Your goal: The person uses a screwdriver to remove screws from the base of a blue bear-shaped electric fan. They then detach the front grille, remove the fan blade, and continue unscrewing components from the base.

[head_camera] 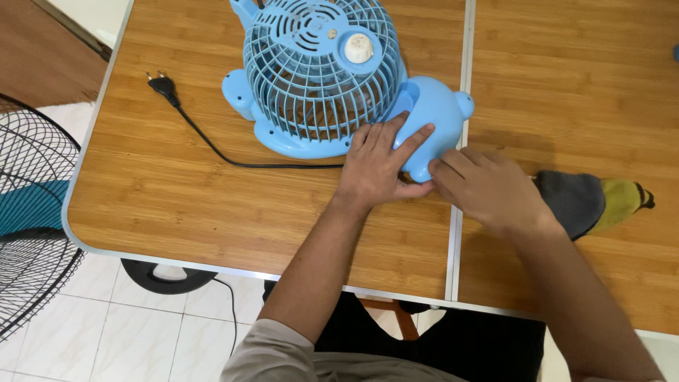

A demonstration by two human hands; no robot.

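While the left hand (pixel 378 164) is pressing flat and open on the blue fan (pixel 332 78) base to steady it, the right hand (pixel 488 191), at four o'clock, is curling loosely against its edge, gripping nothing.

We look down from a single head-worn camera, set above and just behind our own forearms, facing steeply onto the wooden table (pixel 212 212). The view sits close: our left hand (pixel 378 166) and right hand (pixel 488 191) fill its centre, with the blue fan (pixel 318 64) cut off at the top edge. At left the frame takes in tiled floor (pixel 106 325) and part of a standing fan's black grille (pixel 32 212). No second view shares the scene.
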